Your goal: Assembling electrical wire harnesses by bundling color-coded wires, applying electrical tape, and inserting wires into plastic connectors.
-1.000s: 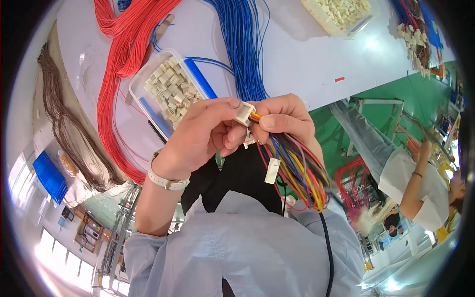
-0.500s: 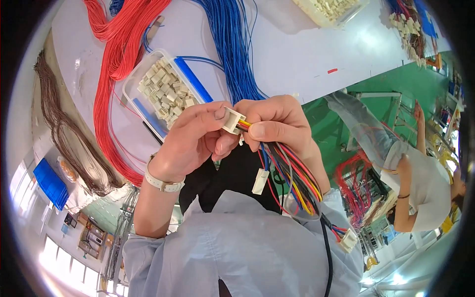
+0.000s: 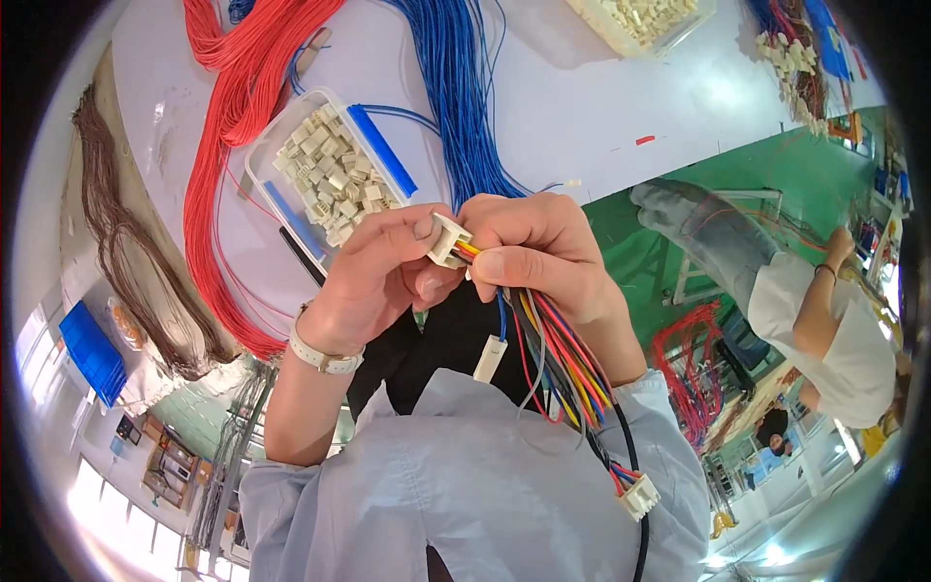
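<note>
By the table edge [image 3: 669, 158], left fingers [image 3: 400, 239] grip a connector [image 3: 448, 242]; right fingers [image 3: 519, 266] pinch its wires [image 3: 466, 251]; white tabletop [image 3: 577, 121] spreads beyond

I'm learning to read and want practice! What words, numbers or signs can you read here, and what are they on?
None that I can read.
White connector in the left hand: no readable text.
Connectors in the box: any marks too small.
Red mark on the table: no readable letters.

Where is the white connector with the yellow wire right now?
In the head view, the white connector is just left of centre, gripped by the left hand, beside the right hand pinching its wires.
</note>
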Demonstrator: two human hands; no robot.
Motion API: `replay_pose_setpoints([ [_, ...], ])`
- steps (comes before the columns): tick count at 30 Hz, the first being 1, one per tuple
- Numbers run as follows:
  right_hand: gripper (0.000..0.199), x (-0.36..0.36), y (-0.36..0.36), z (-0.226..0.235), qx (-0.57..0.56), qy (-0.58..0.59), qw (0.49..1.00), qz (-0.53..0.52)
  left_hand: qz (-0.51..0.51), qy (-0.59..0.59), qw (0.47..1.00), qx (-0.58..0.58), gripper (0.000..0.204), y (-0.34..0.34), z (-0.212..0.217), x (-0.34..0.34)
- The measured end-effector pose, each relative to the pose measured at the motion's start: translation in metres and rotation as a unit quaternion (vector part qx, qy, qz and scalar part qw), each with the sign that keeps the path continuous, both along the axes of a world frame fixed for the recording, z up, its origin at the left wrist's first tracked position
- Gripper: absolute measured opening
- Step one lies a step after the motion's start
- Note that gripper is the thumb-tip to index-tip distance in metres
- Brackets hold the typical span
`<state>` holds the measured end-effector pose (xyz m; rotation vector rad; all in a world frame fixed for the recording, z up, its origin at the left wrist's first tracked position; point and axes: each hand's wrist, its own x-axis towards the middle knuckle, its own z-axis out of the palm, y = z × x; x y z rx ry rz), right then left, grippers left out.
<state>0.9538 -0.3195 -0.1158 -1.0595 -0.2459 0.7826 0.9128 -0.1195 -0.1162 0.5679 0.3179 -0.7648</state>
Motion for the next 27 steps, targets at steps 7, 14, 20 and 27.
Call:
replay_pose_setpoints([
  [7,0.007,0.017,-0.012,0.008,-0.421,-0.456,0.782,0.053,0.001,-0.034,0.961,0.275,0.032,0.035,-0.012,-0.052],
  [14,0.041,0.105,-0.152,-0.151,-0.552,-0.678,0.476,0.095,0.171,0.112,0.844,0.496,0.032,0.162,-0.073,-0.288],
  [20,0.028,0.062,0.032,-0.145,-0.425,-0.781,0.451,0.079,0.315,0.265,0.639,0.650,0.030,0.185,0.009,-0.519],
  [27,0.030,-0.193,0.340,0.026,-0.134,-0.655,0.695,0.266,0.413,0.426,0.169,0.787,0.025,0.175,0.125,-0.802],
])
